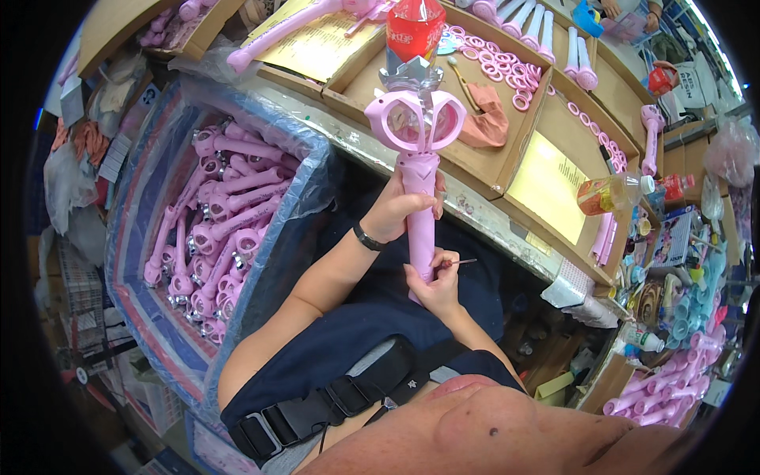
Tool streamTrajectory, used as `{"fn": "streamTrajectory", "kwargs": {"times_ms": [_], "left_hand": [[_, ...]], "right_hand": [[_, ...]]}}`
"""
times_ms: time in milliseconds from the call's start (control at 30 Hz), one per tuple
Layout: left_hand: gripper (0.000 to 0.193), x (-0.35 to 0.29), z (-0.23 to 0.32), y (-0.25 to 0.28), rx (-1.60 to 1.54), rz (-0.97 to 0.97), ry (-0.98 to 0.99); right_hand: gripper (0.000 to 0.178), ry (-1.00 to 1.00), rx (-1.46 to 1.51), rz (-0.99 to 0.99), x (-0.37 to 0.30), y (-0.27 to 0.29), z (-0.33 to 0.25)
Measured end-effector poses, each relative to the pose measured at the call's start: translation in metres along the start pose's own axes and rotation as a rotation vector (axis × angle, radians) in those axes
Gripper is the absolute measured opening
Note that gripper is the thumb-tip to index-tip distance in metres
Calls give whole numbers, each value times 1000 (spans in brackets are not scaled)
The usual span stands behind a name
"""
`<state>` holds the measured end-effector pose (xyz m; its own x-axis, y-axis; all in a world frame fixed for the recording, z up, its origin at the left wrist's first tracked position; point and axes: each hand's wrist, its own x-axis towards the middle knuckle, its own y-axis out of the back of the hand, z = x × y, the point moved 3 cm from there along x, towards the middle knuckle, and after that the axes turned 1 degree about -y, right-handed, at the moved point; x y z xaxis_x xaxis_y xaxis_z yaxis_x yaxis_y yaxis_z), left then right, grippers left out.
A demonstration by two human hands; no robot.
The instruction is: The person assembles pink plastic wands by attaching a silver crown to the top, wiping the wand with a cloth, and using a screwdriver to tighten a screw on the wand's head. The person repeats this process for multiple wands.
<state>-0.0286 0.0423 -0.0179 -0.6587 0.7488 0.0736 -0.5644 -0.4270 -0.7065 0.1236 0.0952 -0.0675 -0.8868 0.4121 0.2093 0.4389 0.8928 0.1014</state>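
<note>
A pink toy wand (420, 176) stands upright in front of me. Its round head has two loop-shaped openings with a silver crown-like piece on top. My left hand (393, 210) is closed around the upper handle, thumb across the front. Lower down, my right hand (437, 291) grips the bottom of the handle. Out of its fingers, pointing right, sticks a thin dark stick-like tool (465, 261), whose kind I cannot make out. Behind the wand's head stands a bottle with a red label (416, 30).
At left, a plastic-lined blue striped bag (131, 229) holds several pink wands. Cardboard trays (492, 187) on the bench carry pink rings (499, 63), an orange cloth (484, 119) and a yellow sheet (550, 184). A drink bottle (608, 195) lies at right. Another person's hand (611, 8) shows far off.
</note>
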Motion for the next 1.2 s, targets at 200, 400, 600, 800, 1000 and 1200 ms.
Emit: {"fn": "streamTrajectory", "kwargs": {"times_ms": [200,400,600,800,1000,1200], "left_hand": [[63,15,26,-2,-54,-45,-151],[96,26,27,-1,46,75,-173],[36,3,1,-6,79,35,40],[37,1,-1,-6,22,30,17],[39,-1,3,-8,75,13,-18],[87,18,34,-1,-15,87,-251]], "right_hand": [[51,2,79,-35,-2,1,3],[50,-57,118,-67,-3,2,0],[49,-2,35,-8,-3,5,1],[49,-12,59,-23,-5,4,5],[48,-35,90,-55,-4,6,8],[34,-54,140,-145,-3,7,0]]}}
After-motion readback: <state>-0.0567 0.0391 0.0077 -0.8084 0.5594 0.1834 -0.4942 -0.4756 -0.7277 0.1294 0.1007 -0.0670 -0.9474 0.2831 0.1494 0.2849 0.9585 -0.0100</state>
